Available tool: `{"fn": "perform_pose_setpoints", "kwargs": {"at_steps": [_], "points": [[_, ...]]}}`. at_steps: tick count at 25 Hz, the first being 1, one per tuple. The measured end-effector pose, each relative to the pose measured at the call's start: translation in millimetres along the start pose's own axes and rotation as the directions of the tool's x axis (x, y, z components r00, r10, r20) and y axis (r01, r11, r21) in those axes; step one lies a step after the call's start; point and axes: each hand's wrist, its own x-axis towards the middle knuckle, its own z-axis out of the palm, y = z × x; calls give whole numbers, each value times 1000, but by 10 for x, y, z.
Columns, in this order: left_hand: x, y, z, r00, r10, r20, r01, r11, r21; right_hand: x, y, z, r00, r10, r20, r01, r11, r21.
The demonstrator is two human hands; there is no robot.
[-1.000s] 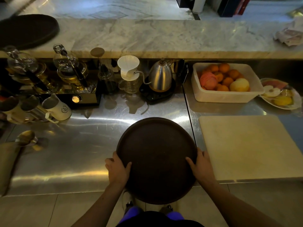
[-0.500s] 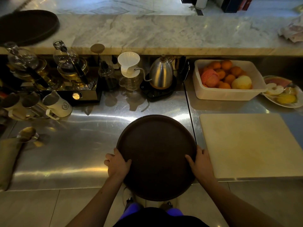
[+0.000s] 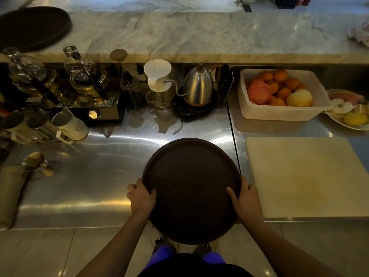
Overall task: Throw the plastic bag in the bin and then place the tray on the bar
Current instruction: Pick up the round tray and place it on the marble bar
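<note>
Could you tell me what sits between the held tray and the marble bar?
In the head view, bare steel counter, then a kettle and pour-over dripper.

So the tray [image 3: 191, 188] sits low in the middle of the frame, half over the near edge of the steel counter [image 3: 79, 192], with the left hand [image 3: 141, 198] on its left rim and the right hand [image 3: 244, 200] on its right rim. Right of it lies a cutting board [image 3: 307, 176]. Above the board is a tub of fruit [image 3: 279, 112], and a plate of cut fruit [image 3: 347, 110] at the far right edge. Centre frame, above the tray, there's a gooseneck kettle [image 3: 198, 84] with a pour-over dripper [image 3: 157, 76] to its left. Pitchers [image 3: 69, 124] sit mid-left, siphon brewers [image 3: 79, 72] (I think) behind them. The bar [image 3: 219, 35] runs across the top, with a second tray [image 3: 32, 27] on it, upper left.
</note>
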Motion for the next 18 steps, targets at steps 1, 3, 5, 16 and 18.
{"fn": "perform_pose_setpoints", "kwargs": {"at_steps": [1, 3, 5, 16, 18], "points": [[2, -22, 12, 1000, 15, -7, -15, 1000, -10, -1, 13, 11, 1000, 6, 5, -6, 1000, 19], [16, -59, 36, 999, 49, -17, -49, 999, -19, 2, 27, 33, 1000, -11, 2, 11, 997, 78], [17, -91, 40, 997, 70, -25, -70, 997, -18, 22, 22, 44, 999, -50, -3, 50, 987, 151], [-9, -199, 60, 988, 153, -9, -153, 988, -9, 88, -48, 128, 993, 84, -79, -91, 991, -96], [30, -212, 78, 988, 153, 4, -153, 988, -9, 107, -63, 153, 987, 134, -86, -147, 975, -167]]}}
